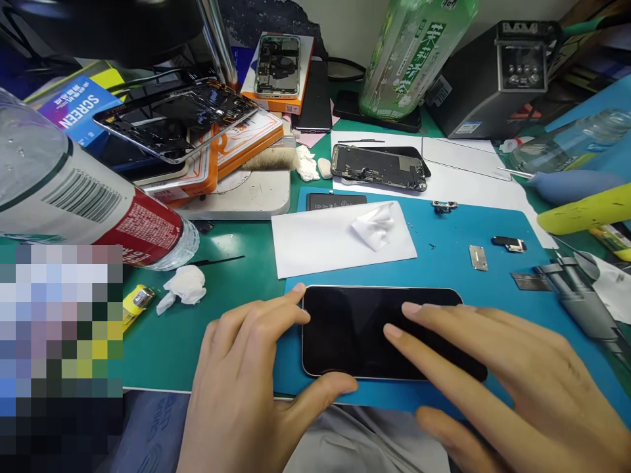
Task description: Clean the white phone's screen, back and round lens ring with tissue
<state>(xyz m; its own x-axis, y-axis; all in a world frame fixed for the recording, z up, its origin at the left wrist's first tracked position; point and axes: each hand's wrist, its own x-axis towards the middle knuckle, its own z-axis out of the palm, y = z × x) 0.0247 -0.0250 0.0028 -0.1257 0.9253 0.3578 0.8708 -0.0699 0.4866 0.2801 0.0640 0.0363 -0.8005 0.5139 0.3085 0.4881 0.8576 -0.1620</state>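
one dark phone (pixel 355 332) lies low centre on the blue mat (pixel 458 223), left hand (pixel 246 381) pinching its end, right hand (pixel 497 374) flat with fingers spread on the glass. behind sit two opened phones, one white sheet (pixel 325 243), two bottles.

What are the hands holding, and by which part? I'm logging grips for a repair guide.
The black phone: left hand pinches its left end, fingers above, thumb below; right hand rests fingers flat on the screen.
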